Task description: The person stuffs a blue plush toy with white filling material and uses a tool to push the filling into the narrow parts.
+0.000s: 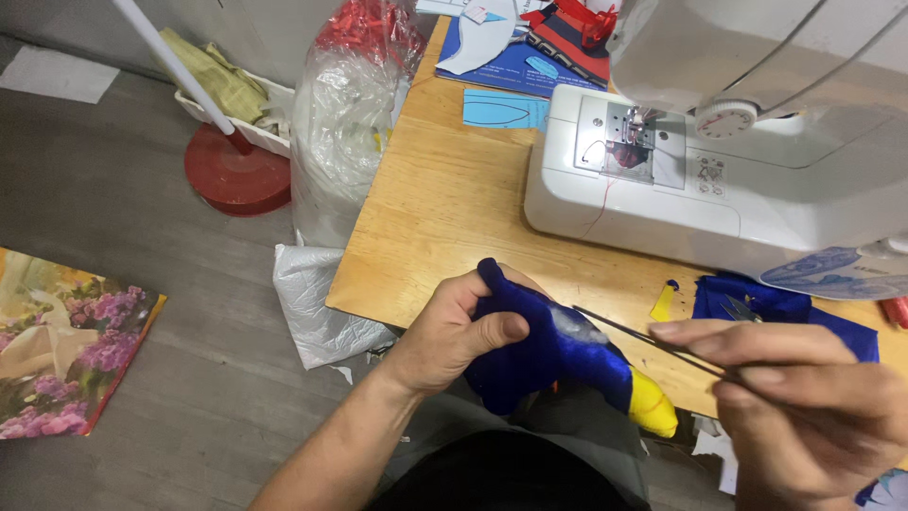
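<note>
The left hand (454, 336) has its fingers wrapped tight around a small blue stuffed fabric piece (553, 355) with a yellow end, held just off the bench (445, 203) edge. The right hand (804, 397) pinches slim tweezers (653, 339), tips touching the blue cloth between both sets of fingers. It looks mostly stuffed, with poking unfinished. The sewing machine (719, 161) sits beyond.

The sewing machine (662, 180) stands on the wooden table (445, 208); a plastic bag (345, 123) leans left of the table.
</note>
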